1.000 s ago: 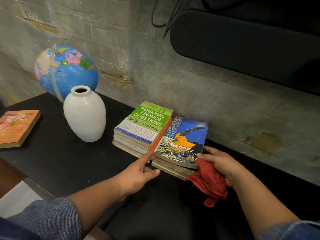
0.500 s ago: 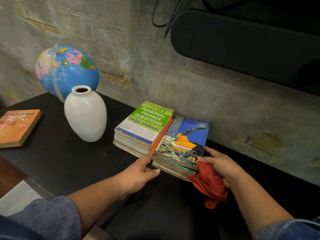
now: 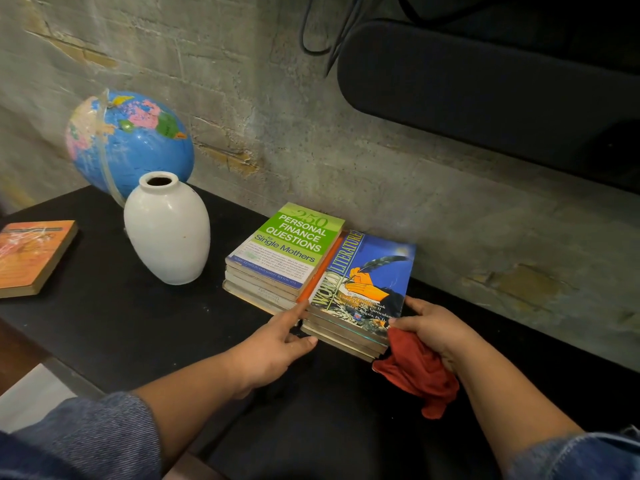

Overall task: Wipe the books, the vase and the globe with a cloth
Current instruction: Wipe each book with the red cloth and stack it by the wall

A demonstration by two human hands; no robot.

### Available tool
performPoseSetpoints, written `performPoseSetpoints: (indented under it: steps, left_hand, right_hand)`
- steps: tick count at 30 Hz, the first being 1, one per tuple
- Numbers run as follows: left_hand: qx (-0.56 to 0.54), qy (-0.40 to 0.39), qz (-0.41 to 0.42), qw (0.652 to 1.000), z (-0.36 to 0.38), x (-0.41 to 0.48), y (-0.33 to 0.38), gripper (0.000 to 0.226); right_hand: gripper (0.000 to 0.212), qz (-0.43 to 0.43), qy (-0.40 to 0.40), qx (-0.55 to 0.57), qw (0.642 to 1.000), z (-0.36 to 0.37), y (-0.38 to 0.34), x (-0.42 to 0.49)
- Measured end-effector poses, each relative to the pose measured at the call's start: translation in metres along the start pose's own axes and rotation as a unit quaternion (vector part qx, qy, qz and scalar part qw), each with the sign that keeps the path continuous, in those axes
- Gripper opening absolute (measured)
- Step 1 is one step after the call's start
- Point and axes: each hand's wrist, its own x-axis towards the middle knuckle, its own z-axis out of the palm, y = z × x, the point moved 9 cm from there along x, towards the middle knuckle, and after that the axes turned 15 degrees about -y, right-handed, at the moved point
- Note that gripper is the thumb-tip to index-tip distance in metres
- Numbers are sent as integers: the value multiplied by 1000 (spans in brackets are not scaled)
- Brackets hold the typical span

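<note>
Pinching the near right corner of the blue book (image 3: 363, 282), the right hand (image 3: 438, 332) is seen with thumb on the cover and remaining fingers curled around a bunched red cloth (image 3: 417, 377). The left hand (image 3: 273, 348) is laid on the black table (image 3: 104, 323), index finger extended to the stacks' near edge, thumb set against it, other fingers hidden.

Two adjoining stacks are counted: one topped by the blue book, one by a green book (image 3: 291, 247). Lower volumes show as edges only; their number cannot be fixed. One orange book (image 3: 33, 254) lies well apart, cut off at left. One white vase (image 3: 168, 233) stands upright, partly masking one globe (image 3: 135, 140) behind. A dark padded object (image 3: 485, 91) is mounted on the wall above.
</note>
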Motion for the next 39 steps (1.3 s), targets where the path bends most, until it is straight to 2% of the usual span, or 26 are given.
performPoseSetpoints:
  steps: [8, 12, 15, 17, 19, 22, 26, 29, 34, 39]
  left_hand:
    - [3, -4, 2, 1000, 2, -2, 3, 72]
    - [10, -7, 3, 1000, 0, -7, 4, 69]
    - [-19, 11, 15, 1000, -10, -19, 3, 56]
    - [-39, 29, 26, 998, -21, -35, 1, 39]
    - [-36, 52, 38, 997, -38, -57, -1, 30]
    - [-27, 115, 55, 991, -81, -97, -11, 26]
    - [-45, 298, 36, 953, -162, -163, -45, 22]
    - [56, 420, -37, 905, -219, -213, -72, 16]
    - [129, 508, -162, 836, -307, -266, -135, 24]
    - [112, 512, -235, 818, -359, -282, -181, 42]
  right_hand:
    - [65, 16, 0, -45, 999, 2, -2, -7]
    - [47, 31, 4, -136, 990, 3, -12, -19]
    - [38, 15, 82, -264, 961, -6, -38, -35]
    - [22, -31, 100, -273, 956, 6, -62, -48]
    - [13, -72, 70, -250, 963, 32, -79, -56]
    - [11, -92, 6, -246, 965, 88, -95, -57]
    - [11, -116, -46, -313, 941, 163, -109, -43]
    - [11, -130, -71, -348, 926, 210, -117, -30]
    - [10, -137, -108, -335, 926, 269, -128, -10]
    - [8, -133, -103, -303, 938, 296, -130, 12]
